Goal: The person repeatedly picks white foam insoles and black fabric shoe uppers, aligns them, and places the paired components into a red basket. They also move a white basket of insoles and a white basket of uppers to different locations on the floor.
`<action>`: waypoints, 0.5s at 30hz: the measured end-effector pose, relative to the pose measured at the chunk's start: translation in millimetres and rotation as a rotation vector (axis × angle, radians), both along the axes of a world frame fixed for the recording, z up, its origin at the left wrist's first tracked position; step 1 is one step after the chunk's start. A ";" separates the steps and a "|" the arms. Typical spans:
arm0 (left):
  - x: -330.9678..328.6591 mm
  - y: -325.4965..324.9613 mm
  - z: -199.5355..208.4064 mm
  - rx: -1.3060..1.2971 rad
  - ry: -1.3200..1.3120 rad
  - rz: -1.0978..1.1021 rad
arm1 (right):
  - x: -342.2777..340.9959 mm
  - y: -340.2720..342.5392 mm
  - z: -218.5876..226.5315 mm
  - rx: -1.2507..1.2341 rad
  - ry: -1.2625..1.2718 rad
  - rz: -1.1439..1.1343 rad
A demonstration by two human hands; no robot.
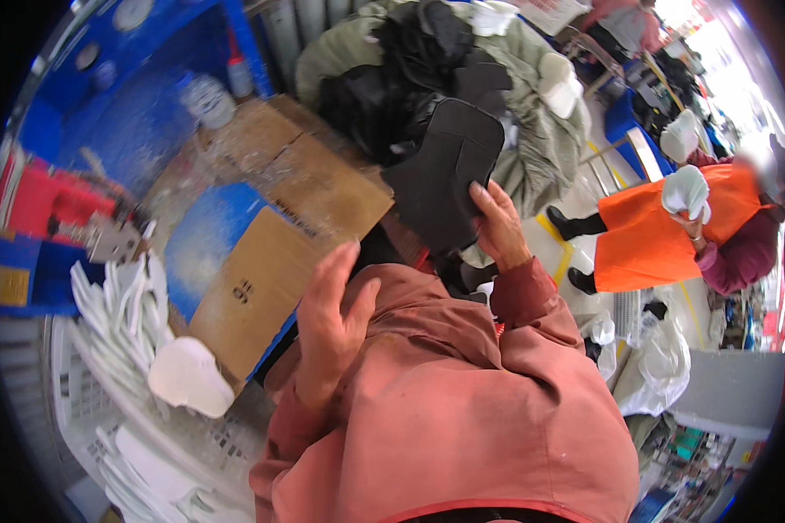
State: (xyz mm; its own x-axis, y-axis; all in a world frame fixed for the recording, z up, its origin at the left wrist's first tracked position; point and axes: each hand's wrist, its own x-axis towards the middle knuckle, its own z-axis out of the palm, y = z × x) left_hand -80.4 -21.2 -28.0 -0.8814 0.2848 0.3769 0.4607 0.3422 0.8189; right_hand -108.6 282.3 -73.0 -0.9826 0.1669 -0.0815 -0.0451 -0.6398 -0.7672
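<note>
My right hand [501,228] grips a flat black panel [449,174] by its near right edge, thumb on top. The panel looks like a soft sheet with one rounded end and a notched lower side; its exact kind I cannot tell. Beyond it lies a heap of black pieces [423,52] in a grey-green cloth sack [545,152]. My left hand [333,318] is raised over my lap, thumb apart from the fingers, holding nothing. It is nearest to the brown cardboard sheet [257,283] on the blue worktable [209,227].
Left on the worktable stands a red and metal machine [70,205], with a plastic bottle [208,100] farther back. Several white flat pieces [122,305] fill a white crate [70,410]. At right, a person in an orange apron [650,231] holds white pieces [686,192].
</note>
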 end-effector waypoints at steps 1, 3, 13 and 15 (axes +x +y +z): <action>-3.4 -1.0 -3.7 0.138 -0.194 0.054 | 0.6 -14.8 3.8 0.073 0.003 0.035; -13.2 -12.3 -14.0 0.517 -0.455 0.081 | 4.2 -38.8 12.3 0.207 0.025 0.148; -5.3 -63.0 -14.1 0.727 -0.523 0.010 | -23.7 -97.5 18.8 -0.164 0.348 0.642; 4.7 -55.5 -4.3 0.577 -0.438 -0.021 | -27.2 -114.1 9.9 -0.306 0.315 0.653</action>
State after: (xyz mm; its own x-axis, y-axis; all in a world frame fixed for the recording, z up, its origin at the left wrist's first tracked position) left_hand -75.7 -76.7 -32.3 -0.9824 0.1658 0.0862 0.0510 -0.2057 0.9773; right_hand -135.8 168.1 -63.1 -0.8585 -0.4370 0.2682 0.2264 -0.7925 -0.5663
